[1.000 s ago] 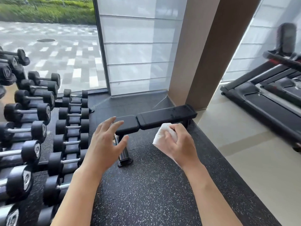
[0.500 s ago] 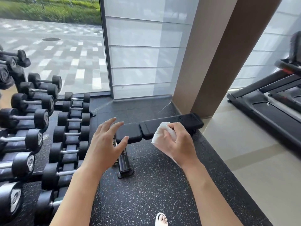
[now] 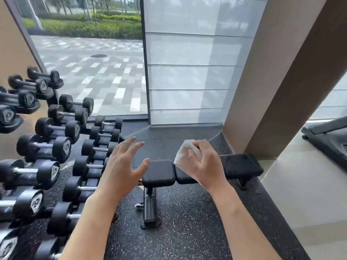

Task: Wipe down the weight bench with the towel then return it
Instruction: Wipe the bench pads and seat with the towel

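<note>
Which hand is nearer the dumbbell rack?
Left. The left hand hovers open beside the dumbbell rack; the right hand, holding the towel, is over the bench.

Floor: black speckled rubber floor (image 3: pixel 187 231) | weight bench (image 3: pixel 159 172) is stood mid-floor | dumbbell rack (image 3: pixel 56 166) is set along its left edge

Weight bench (image 3: pixel 159 172) on the floor (image 3: pixel 187 231), lying crosswise ahead. Dumbbell rack (image 3: pixel 56 147) to its left, pillar (image 3: pixel 272 91) behind its right end, treadmill (image 3: pixel 326 136) far right, window (image 3: pixel 90 72) beyond. Left hand (image 3: pixel 122 169) raised before the bench's left end; right hand (image 3: pixel 204 164) with towel (image 3: pixel 185 152) above its middle.
</note>
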